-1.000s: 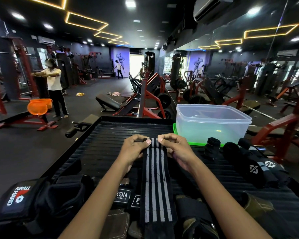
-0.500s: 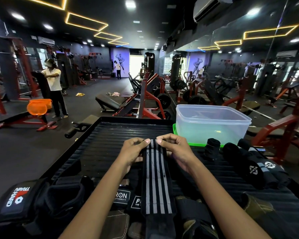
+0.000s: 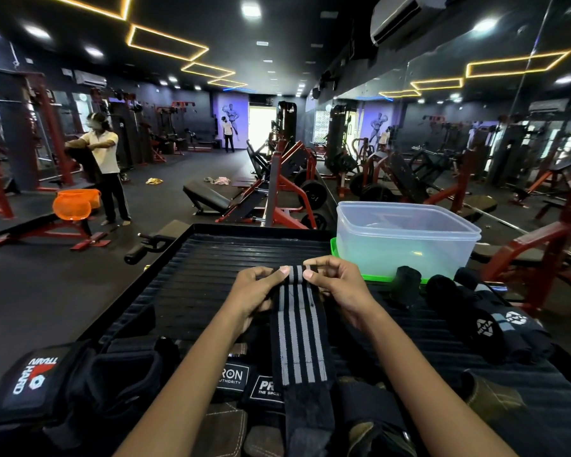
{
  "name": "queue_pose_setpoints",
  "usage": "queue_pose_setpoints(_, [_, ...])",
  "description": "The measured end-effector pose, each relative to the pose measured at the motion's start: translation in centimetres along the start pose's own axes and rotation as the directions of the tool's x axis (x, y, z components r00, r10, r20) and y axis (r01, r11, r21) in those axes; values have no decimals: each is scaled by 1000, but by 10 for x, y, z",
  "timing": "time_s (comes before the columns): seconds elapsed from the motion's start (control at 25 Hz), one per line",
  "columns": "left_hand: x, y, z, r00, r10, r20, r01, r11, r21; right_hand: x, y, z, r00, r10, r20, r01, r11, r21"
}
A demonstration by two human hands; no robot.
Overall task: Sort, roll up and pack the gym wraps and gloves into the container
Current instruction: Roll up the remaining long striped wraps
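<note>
A person's left hand (image 3: 257, 289) and right hand (image 3: 334, 284) each pinch the far end of a black wrap with grey stripes (image 3: 298, 341), thumbs on top and fingers curled under its rolled tip. From that grip the wrap runs flat toward the near edge of a ribbed black platform (image 3: 211, 278). A clear plastic container (image 3: 406, 237) stands at the far right.

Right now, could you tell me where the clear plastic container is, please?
In the head view, the clear container sits at the platform's far right, on a green lid, just beyond the right hand.
</note>
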State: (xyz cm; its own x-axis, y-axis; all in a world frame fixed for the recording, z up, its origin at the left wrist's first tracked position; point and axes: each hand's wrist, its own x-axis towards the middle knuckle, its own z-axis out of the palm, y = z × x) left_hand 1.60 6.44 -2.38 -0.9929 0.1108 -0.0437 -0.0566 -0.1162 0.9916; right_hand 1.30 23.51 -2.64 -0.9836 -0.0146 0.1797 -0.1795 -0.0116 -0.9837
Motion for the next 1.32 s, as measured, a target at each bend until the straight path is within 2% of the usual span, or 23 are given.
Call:
queue_pose_setpoints(0.2, [-2, 3, -1, 1000, 1, -3, -1, 1000, -2, -2, -2, 0, 999, -41, 34, 41, 999, -9])
queue_pose_setpoints(0.44, [-6, 6, 0, 998, 38, 40, -37, 999, -14, -4, 0, 3, 1000, 20, 21, -21, 997, 73])
queue_pose_setpoints(0.6, [-4, 4, 0, 998, 34, 44, -33, 999, -23, -3, -1, 1, 999, -47, 15, 47, 999, -3])
queue_pose_setpoints(0.72, [-3, 3, 1, 1000, 23, 17, -22, 998, -54, -1, 0, -1, 999, -42, 32, 42, 999, 6])
queue_pose_setpoints(0.84, [0, 2, 0, 999, 33, -7, -33, 999, -26, -1, 0, 0, 999, -8, 54, 6, 999, 31])
queue_pose_setpoints(1.0, [-1, 2, 0, 997, 66, 27, -67, 998, 21, 0, 5, 0, 999, 29, 22, -29, 999, 38])
queue_pose_setpoints(1.32, [4, -5, -2, 980, 178, 88, -187, 977, 102, -2, 2, 0, 998, -30, 51, 27, 998, 57])
